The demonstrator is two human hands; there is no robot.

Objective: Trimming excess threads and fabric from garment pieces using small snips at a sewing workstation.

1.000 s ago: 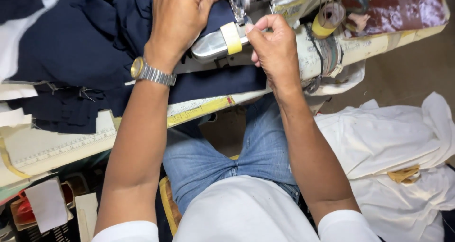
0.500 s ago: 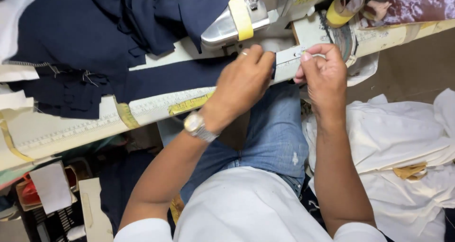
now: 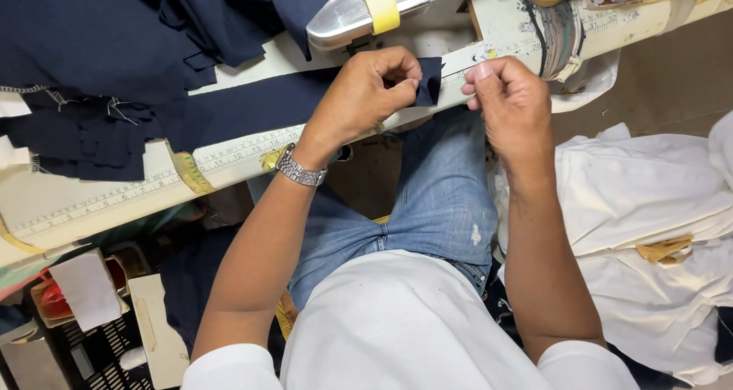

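Observation:
My left hand (image 3: 366,92), with a metal watch on its wrist, pinches a small dark navy fabric piece (image 3: 429,80) at the front edge of the white sewing table (image 3: 229,149). My right hand (image 3: 510,98) is curled beside it, fingertips close to the same piece; whether it grips the piece I cannot tell. A long navy fabric strip (image 3: 252,107) lies across the table behind my left hand. The silver sewing machine head (image 3: 347,16), wrapped with a yellow band, stands just beyond both hands.
A heap of navy fabric (image 3: 114,31) covers the table's left side. White cloth (image 3: 649,207) is piled at my right. A black crate with a white card (image 3: 88,291) sits at lower left. A ruler scale runs along the table's edge.
Both hands came down from the machine head to the table's front edge. The pale slip held half a second ago is gone; the left hand now pinches a navy piece.

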